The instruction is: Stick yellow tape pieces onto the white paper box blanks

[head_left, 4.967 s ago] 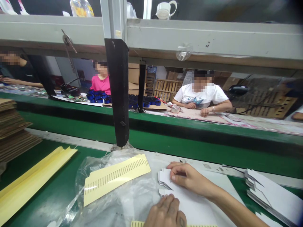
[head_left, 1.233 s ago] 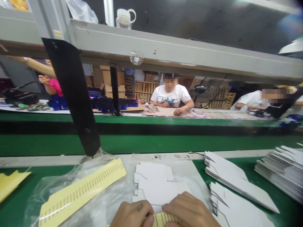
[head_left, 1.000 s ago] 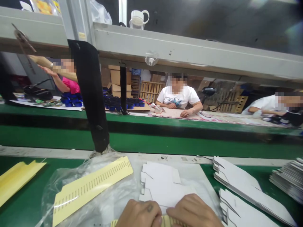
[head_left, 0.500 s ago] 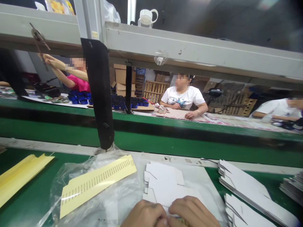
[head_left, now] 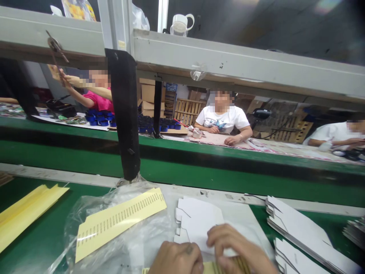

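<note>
Yellow paper comes first: a label strip (head_left: 210,268) lies along the near edge of the green bench (head_left: 45,236), its long axis running left to right beneath both hands. The left hand (head_left: 176,259) rests knuckles-up on its left part with the fingers folded under, and I cannot tell whether they pinch it. The right hand (head_left: 238,249) curls over its right part, fingertips down on the stack of white card blanks (head_left: 198,220) just beyond; whether it grips or only presses is hidden. The strip looks light, limp and slick-backed, best lifted at a free end rather than mid-length. The blanks are thin and light, stiff when flat but easily creased; lying flush, they should come off best by sliding the top one and taking a notched flap. Their long axis slants from near right to far left, flaps pointing far left. Left of them, on a crumpled clear plastic sheet (head_left: 134,243), a second yellow strip (head_left: 119,220) angles toward the far right. More yellow strips (head_left: 25,207) lie toward the left edge and further white stacks (head_left: 299,228) toward the right. Behind the far edge stands a black post (head_left: 124,114), with other people seated beyond.
</note>
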`<state>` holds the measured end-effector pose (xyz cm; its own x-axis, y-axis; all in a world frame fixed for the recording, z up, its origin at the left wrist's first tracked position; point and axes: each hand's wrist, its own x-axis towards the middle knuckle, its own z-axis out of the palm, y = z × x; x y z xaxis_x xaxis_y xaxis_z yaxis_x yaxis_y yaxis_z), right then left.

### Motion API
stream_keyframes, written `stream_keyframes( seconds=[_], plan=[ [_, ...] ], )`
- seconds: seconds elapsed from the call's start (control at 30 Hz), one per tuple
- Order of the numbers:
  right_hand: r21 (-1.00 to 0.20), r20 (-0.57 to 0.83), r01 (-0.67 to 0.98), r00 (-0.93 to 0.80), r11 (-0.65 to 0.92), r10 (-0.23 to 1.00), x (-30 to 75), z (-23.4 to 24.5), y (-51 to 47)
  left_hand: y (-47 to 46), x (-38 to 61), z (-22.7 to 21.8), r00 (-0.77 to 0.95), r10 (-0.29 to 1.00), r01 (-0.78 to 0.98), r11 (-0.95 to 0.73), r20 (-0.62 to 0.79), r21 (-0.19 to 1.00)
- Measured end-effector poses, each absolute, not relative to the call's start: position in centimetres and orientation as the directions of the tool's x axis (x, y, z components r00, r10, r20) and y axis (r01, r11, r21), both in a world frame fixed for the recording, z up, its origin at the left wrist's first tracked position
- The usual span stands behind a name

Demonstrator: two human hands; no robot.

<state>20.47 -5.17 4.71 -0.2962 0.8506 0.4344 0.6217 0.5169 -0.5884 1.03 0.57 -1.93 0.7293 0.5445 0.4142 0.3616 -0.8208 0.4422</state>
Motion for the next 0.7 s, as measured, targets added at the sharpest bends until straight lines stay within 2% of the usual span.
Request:
stream_keyframes(
  seconds=[0.07, 0.13, 0.3, 0.37, 0.5, 0.6, 0.7],
  plan=[
    [-0.718, 0.276, 0.634, -0.119, 0.287, 0.954, 21.4, 6.2, -3.0, 0.7, 1.1, -1.9, 0.664, 0.452, 0.35, -0.892, 0.596, 0.287],
    [-0.755, 0.16, 0.642, -0.02, 0.135, 0.987, 22.2, 6.6, -0.1, 0.9, 1.5, -2.5, 0.602, 0.338, 0.33, -0.93, 0.724, 0.159],
    [-0.735, -0.056, 0.677, -0.103, 0.029, 0.993, 23.2, 3.6, 4.9, 1.6, 3.0, -6.1, 0.409, 0.247, 0.364, -0.927, 0.879, 0.091],
    [-0.727, -0.087, 0.686, -0.122, 0.02, 0.989, 23.3, 2.3, 5.2, 1.9, 3.5, -7.6, 0.384, 0.17, 0.422, -0.907, 0.908, -0.009],
    [-0.725, -0.107, 0.689, -0.14, 0.019, 0.984, 23.3, 1.5, 4.5, 2.4, 4.0, -9.2, 0.441, 0.042, 0.486, -0.851, 0.897, -0.199],
    [-0.727, -0.092, 0.686, -0.124, 0.019, 0.988, 23.0, 2.2, 4.2, 2.6, 4.1, -9.1, 0.403, -0.016, 0.485, -0.844, 0.915, -0.228],
    [-0.748, -0.028, 0.662, -0.114, 0.055, 0.993, 22.3, 3.1, 4.4, 2.5, 4.3, -8.2, 0.365, -0.022, 0.484, -0.85, 0.931, -0.21]
  ],
)
